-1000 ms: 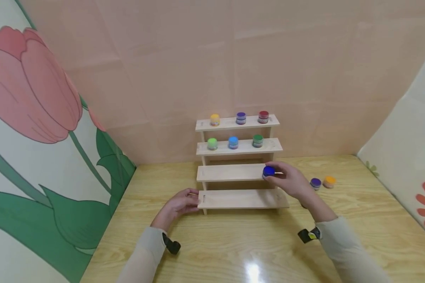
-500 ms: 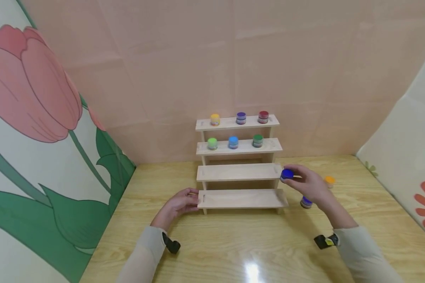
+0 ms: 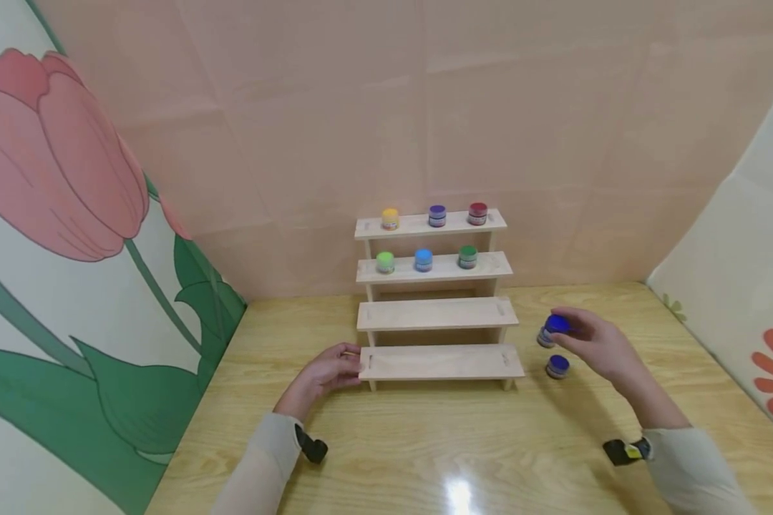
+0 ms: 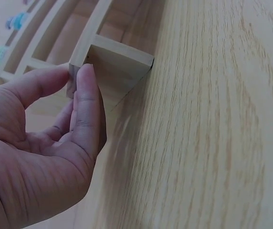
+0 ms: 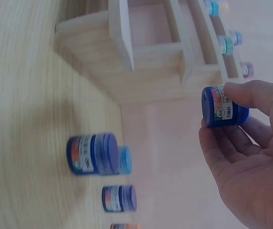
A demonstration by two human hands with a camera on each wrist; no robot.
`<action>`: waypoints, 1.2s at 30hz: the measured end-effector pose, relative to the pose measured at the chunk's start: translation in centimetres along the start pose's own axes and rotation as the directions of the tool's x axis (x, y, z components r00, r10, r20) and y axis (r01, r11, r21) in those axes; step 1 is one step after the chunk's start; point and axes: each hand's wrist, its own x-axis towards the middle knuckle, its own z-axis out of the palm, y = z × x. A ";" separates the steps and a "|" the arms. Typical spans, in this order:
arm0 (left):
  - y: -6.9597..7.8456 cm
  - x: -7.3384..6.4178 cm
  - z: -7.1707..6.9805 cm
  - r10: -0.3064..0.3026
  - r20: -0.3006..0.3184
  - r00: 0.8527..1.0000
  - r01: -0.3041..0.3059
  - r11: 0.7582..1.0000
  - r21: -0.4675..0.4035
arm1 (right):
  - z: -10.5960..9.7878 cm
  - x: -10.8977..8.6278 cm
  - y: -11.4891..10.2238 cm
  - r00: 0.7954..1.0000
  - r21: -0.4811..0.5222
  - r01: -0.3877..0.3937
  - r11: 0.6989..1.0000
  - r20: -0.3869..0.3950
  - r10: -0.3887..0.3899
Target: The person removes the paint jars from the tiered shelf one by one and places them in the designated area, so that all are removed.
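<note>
My right hand (image 3: 599,345) holds a small dark-blue paint jar (image 5: 220,106) between thumb and fingers, above the table to the right of a four-tier wooden display rack (image 3: 438,363). Below it stands another dark-blue paint jar (image 3: 557,366), upright on the table. My left hand (image 3: 325,370) pinches the left end of the rack's lowest board; in the left wrist view the thumb and fingertips meet the board's corner (image 4: 73,76). Two rows of jars stand on the upper tiers, among them a light-green jar (image 3: 385,262) and a dark-red jar (image 3: 478,213).
Behind the standing dark-blue jar, the right wrist view shows a light-blue jar (image 5: 125,160), a purple-lidded jar (image 5: 119,198) and part of an orange jar (image 5: 125,226). The wood-grain table (image 3: 386,443) meets a beige backdrop (image 3: 309,179) behind the rack.
My right hand has carried the dark-blue jar away from the rack's third tier, rightward and slightly down, over the table. The left hand stays on the bottom board.
</note>
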 end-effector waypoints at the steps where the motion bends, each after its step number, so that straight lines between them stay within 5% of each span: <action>1: 0.0 0.0 0.0 -0.001 0.000 1.000 0.001 1.000 -0.001 | -0.1 -0.1 0.3 1.000 -0.001 0.001 1.000 -0.005 -0.001; 36: -0.2 0.1 -0.1 -0.003 0.003 1.000 0.003 1.000 0.003 | -1.2 -1.7 9.4 0.991 0.024 -0.129 0.991 0.029 0.128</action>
